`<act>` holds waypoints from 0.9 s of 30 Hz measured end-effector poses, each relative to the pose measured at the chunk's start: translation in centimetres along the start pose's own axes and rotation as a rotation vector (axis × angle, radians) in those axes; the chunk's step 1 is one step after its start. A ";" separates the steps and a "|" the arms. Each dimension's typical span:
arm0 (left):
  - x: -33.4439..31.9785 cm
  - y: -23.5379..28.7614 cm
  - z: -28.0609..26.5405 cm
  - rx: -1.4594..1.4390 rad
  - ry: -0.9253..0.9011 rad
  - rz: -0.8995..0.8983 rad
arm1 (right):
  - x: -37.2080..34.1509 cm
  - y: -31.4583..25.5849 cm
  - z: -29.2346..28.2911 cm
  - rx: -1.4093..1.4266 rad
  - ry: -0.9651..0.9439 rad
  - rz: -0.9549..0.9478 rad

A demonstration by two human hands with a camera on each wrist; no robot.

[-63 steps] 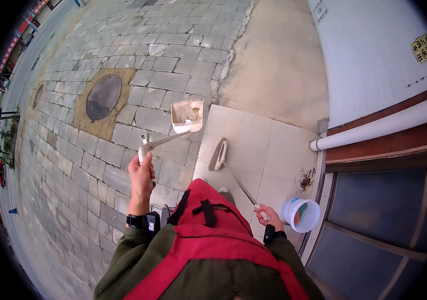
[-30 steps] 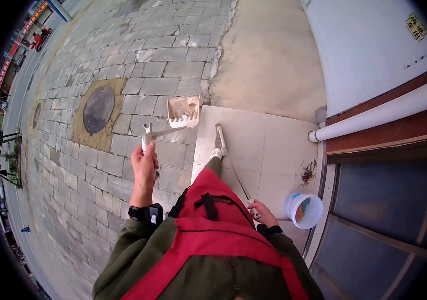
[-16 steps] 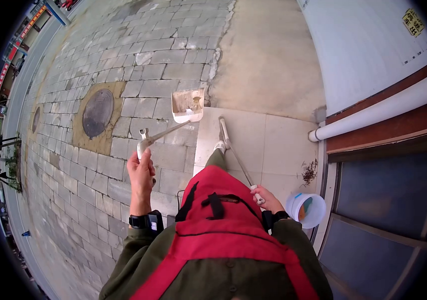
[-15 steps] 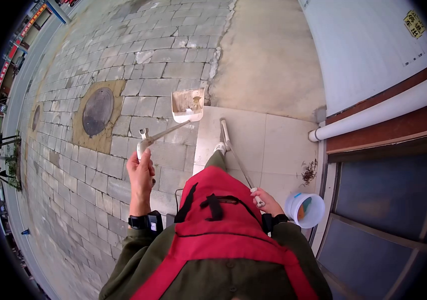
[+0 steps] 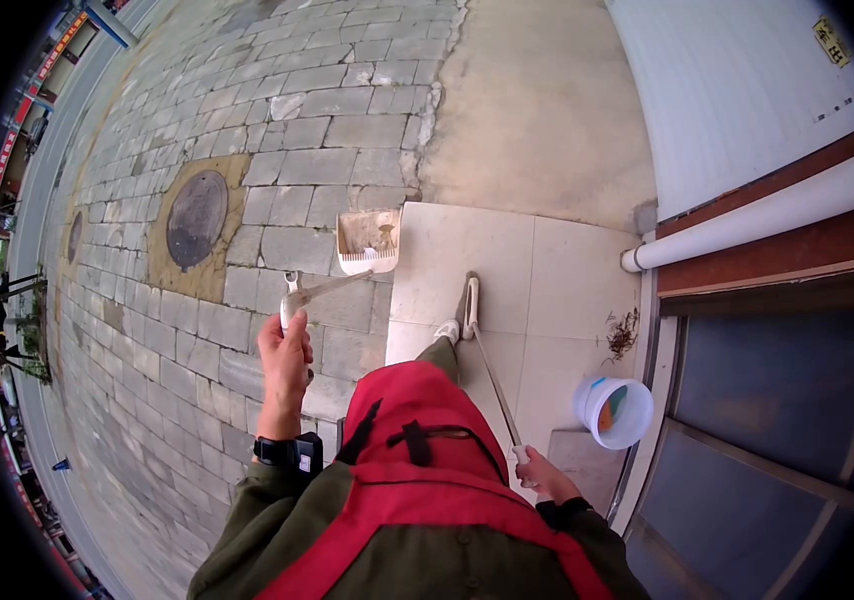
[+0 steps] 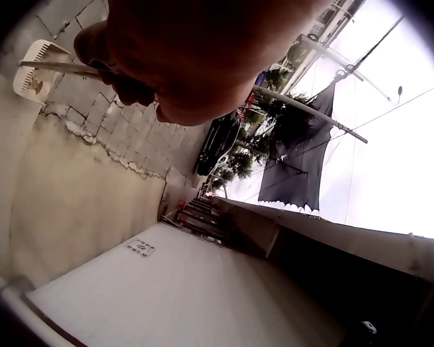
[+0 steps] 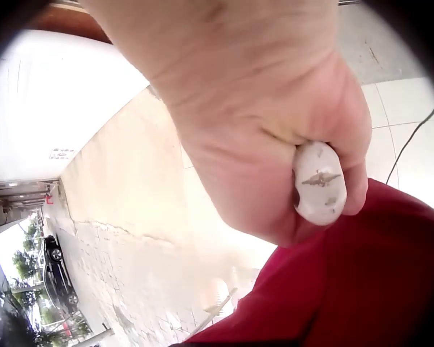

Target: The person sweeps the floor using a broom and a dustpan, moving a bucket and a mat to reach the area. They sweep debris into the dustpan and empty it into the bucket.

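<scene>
My left hand (image 5: 285,362) grips the white handle end (image 5: 292,305) of a long-handled dustpan (image 5: 368,241), whose toothed pan lies on the grey paving beside the pale tiles, with some debris in it. In the left wrist view the pan (image 6: 37,72) shows past the left hand (image 6: 181,58). My right hand (image 5: 545,476) grips the broom's handle; the broom head (image 5: 472,305) is on the tiles near a shoe (image 5: 447,331). The right wrist view has the right hand (image 7: 275,137) curled round the white handle end (image 7: 320,183).
A white bucket (image 5: 627,415) with colored things inside stands by the door frame, near a small heap of dark debris (image 5: 622,335). A white pipe (image 5: 757,230) runs along the wall at right. A round manhole cover (image 5: 197,218) lies in the paving.
The right hand has moved down and slightly right in the head view, and the broom head has shifted right across the tiles. The dustpan sits slightly lower in view.
</scene>
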State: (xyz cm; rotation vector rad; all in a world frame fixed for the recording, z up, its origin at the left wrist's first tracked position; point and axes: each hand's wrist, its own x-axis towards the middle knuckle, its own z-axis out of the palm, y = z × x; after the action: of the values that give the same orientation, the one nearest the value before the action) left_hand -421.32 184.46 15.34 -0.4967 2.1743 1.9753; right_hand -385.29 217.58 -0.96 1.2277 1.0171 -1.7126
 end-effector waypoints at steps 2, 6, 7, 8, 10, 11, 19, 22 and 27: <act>-0.3 0.3 0.1 -0.021 -0.004 0.003 | -0.4 -0.8 0.2 -0.031 -0.001 0.021; -1.2 -0.1 -0.4 -0.030 0.020 0.021 | -1.5 -2.5 -1.7 0.019 -0.101 -0.037; -1.6 0.0 -0.6 -0.021 0.022 0.022 | -2.2 -3.2 -1.9 0.054 -0.107 -0.047; -2.0 0.3 -0.8 -0.013 0.024 0.022 | -3.0 -3.6 -1.9 0.088 -0.113 -0.056; -2.1 0.8 -1.4 -0.009 0.027 0.027 | -3.7 -4.4 -1.5 0.064 -0.183 -0.047; -2.1 0.8 -1.6 -0.014 0.027 0.040 | -4.2 -4.6 -1.2 0.067 -0.173 -0.052; -3.5 0.7 -4.4 -0.071 0.073 0.063 | 4.7 -4.1 -3.5 0.177 -0.082 -0.125; -4.2 1.0 -5.5 -0.070 0.090 0.066 | 4.3 -6.0 -3.5 0.024 0.164 -0.084; -5.3 0.6 -6.1 -0.054 0.116 0.078 | 6.0 -6.6 -8.8 -0.020 0.245 -0.143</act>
State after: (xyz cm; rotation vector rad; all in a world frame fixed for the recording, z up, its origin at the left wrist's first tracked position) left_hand -415.96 179.19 18.39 -0.5553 2.2454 2.1002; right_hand -389.70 227.24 -7.52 1.4059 1.2906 -1.6823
